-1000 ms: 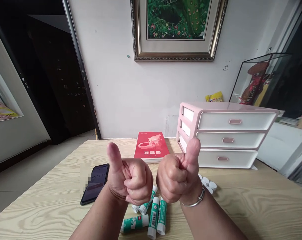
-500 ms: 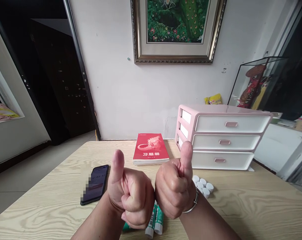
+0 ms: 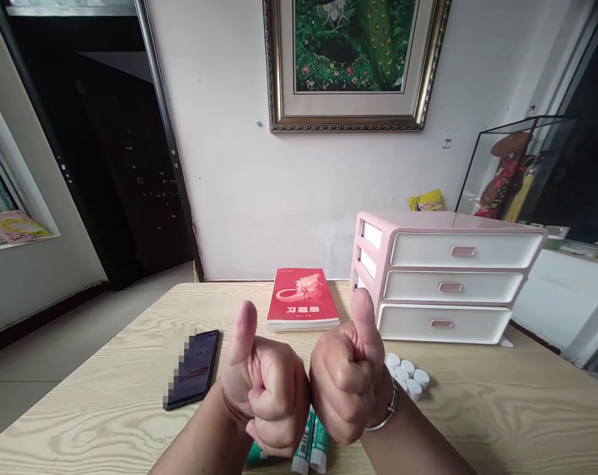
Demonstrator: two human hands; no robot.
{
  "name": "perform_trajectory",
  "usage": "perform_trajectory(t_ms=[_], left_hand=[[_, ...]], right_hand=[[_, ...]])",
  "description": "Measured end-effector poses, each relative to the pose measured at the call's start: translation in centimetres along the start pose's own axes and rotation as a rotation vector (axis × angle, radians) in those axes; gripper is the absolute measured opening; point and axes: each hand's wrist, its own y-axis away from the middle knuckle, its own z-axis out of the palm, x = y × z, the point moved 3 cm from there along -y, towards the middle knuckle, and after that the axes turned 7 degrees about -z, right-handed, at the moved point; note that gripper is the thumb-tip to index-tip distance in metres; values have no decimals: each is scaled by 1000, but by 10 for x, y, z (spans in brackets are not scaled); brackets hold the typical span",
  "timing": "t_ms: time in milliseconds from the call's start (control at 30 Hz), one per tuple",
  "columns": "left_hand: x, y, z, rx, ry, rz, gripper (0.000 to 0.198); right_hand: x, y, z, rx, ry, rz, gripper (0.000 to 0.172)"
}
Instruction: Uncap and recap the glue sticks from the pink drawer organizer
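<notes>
My left hand (image 3: 274,389) and my right hand (image 3: 351,376) are held up side by side over the table, knuckles touching. Both are curled into fists with the thumbs pointing up, and nothing shows in them. A bracelet circles my right wrist. Below the fists lie green tubes with white ends that look like glue sticks (image 3: 319,445), partly hidden by my left hand. Just beyond my right wrist stands a cluster of several small white cylinders (image 3: 414,382).
On the wooden table (image 3: 105,396) lie a phone (image 3: 197,366) to the left and a red book (image 3: 301,297) at the back. A pink and white drawer unit (image 3: 447,284) stands at the back right, its drawers closed. A framed picture (image 3: 348,122) hangs on the wall.
The view has shifted slightly, so everything sits a little lower and further right. Both hands keep the same thumbs-up pose, knuckles together.
</notes>
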Motion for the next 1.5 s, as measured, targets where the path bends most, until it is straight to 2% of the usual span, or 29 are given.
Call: perform_trajectory(t_ms=[67, 233, 400, 600, 733, 1033, 1133, 1200, 1367, 1500], left_hand=[[0, 1, -1, 23, 0, 3, 78], [4, 2, -5, 78, 7, 8, 78], [15, 1, -1, 136, -47, 39, 77], [21, 4, 0, 191, -115, 28, 78], [20, 4, 0, 187, -156, 20, 79], [22, 3, -8, 323, -239, 79, 81], [24, 4, -11, 349, -213, 128, 81], [25, 3, -11, 338, -178, 143, 80], [24, 0, -3, 192, -100, 152, 77], [18, -2, 1, 166, -123, 85, 77]], right_hand=[[-1, 2, 0, 30, 14, 7, 84], [-5, 11, -6, 278, 101, 89, 85], [-12, 6, 0, 179, 130, 4, 80], [-20, 2, 7, 170, 199, -65, 76], [-22, 4, 6, 228, 254, -61, 76], [-32, 2, 2, 369, 530, -57, 78], [-33, 3, 0, 413, 530, -71, 77], [-32, 4, -1, 435, 487, -74, 75], [-27, 4, 5, 486, 419, -15, 74], [-24, 1, 12, 547, 436, 14, 75]])
